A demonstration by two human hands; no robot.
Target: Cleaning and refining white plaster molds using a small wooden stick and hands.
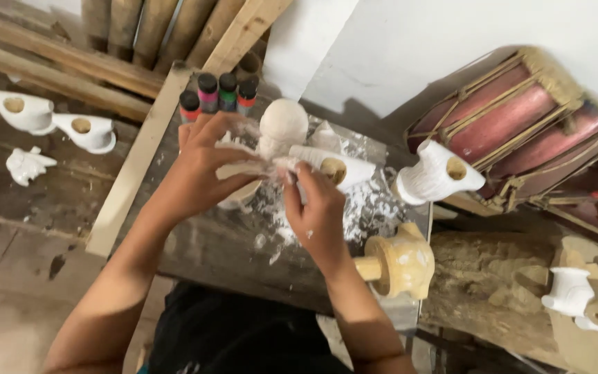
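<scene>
My left hand (205, 163) grips the near end of a white-coated wooden piece (333, 166), a cone-like shape with a round hole in its side, held over a dusty work board (202, 242). My right hand (316, 211) pinches at the same piece from below, fingers dusted white; whether it holds a small tool or cloth I cannot tell. A round white knob-topped figure (283, 125) stands just behind the hands. White powder and smears (365, 208) cover the board around them.
Several small paint bottles (217, 93) stand at the board's far edge. A white piece with a hole (437, 173) and an unpainted wooden one (399, 263) sit to the right. More white pieces (50, 121) lie left. A red drum (520, 125) leans right; poles (153, 28) behind.
</scene>
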